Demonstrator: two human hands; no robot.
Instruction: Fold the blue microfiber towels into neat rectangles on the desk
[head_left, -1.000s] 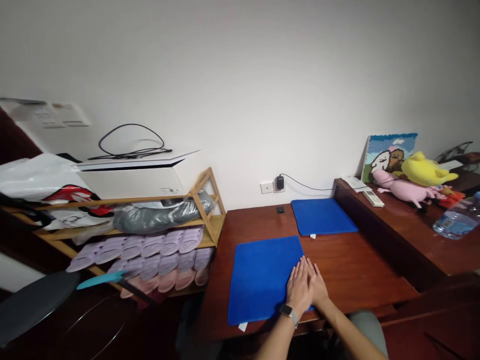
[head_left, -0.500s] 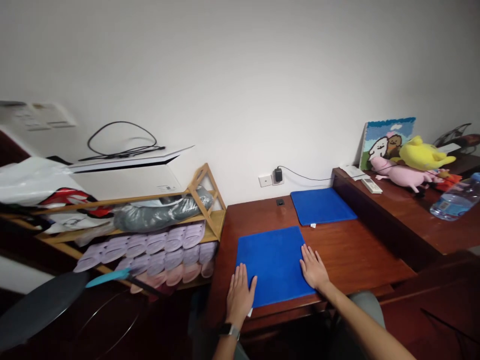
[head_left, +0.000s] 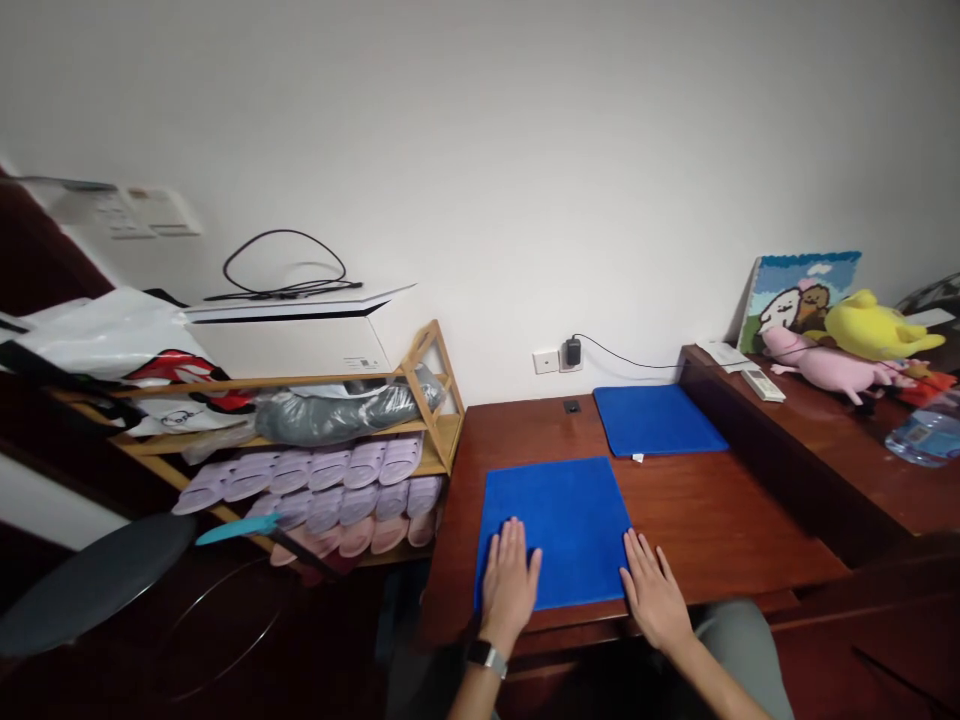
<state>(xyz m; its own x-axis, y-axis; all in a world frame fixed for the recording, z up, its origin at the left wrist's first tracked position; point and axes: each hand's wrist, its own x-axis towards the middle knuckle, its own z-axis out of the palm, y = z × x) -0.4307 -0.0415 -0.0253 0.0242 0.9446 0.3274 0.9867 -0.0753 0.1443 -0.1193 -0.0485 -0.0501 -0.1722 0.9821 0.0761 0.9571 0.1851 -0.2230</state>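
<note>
A blue cloth (head_left: 562,520) lies spread on the brown wooden desk (head_left: 720,530). Over its left front part my left hand (head_left: 510,585) rests flat, fingers stretched out, a watch (head_left: 487,657) on the wrist. At the cloth's right front corner is my right hand (head_left: 655,590), palm down with fingers extended, partly over the edge and partly over the wood. Neither hand holds anything. Farther back, a second blue cloth (head_left: 660,420) lies near the wall, its small white tag facing me.
Left of the desk stands a wooden rack (head_left: 442,440) with lilac slippers (head_left: 292,470), a white box (head_left: 300,340) and a black cable. A raised side desk on the right bears plush toys (head_left: 832,365), a remote control (head_left: 763,386) and a water bottle (head_left: 926,437). A stool (head_left: 97,580) stands lower left.
My hands, together at the cloth's right side a second ago, have moved apart to its two sides. Since then both have slid nearer the front edge, the left one further onto the cloth.
</note>
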